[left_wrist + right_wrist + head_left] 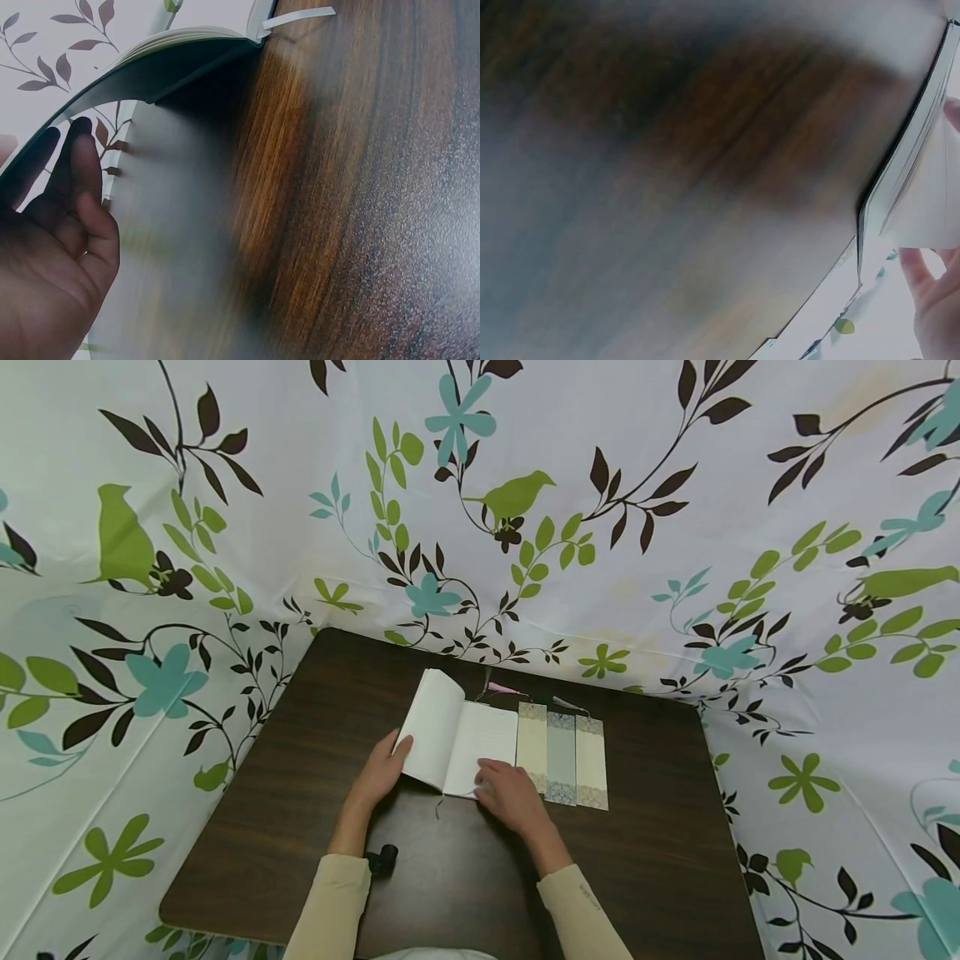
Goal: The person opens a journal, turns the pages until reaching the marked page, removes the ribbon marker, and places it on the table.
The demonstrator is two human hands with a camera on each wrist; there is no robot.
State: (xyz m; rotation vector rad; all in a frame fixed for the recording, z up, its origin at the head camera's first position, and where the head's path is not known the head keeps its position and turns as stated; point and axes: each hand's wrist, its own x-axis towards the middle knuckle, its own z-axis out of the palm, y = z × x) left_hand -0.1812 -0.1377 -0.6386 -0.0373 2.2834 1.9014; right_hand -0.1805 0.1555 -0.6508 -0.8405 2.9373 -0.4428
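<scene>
An open notebook [435,722] with pale pages and a dark cover [180,71] lies on the table, its left side tilted up. My left hand [378,772] grips that raised left edge, thumb on the page side and fingers under the cover. At the lower corner of the right-hand page [483,735], my right hand [513,797] pinches a page; in the right wrist view the page [930,202] hides part of the fingers. A thin ribbon [304,15] hangs from the spine's lower end.
Three patterned bookmarks, cream [532,735], grey-blue [561,752] and cream [592,760], lie side by side right of the notebook, tassels [506,689] toward the back. The dark wooden table [660,860] meets patterned cloth [525,610] behind. A black device [382,860] sits by the left wrist.
</scene>
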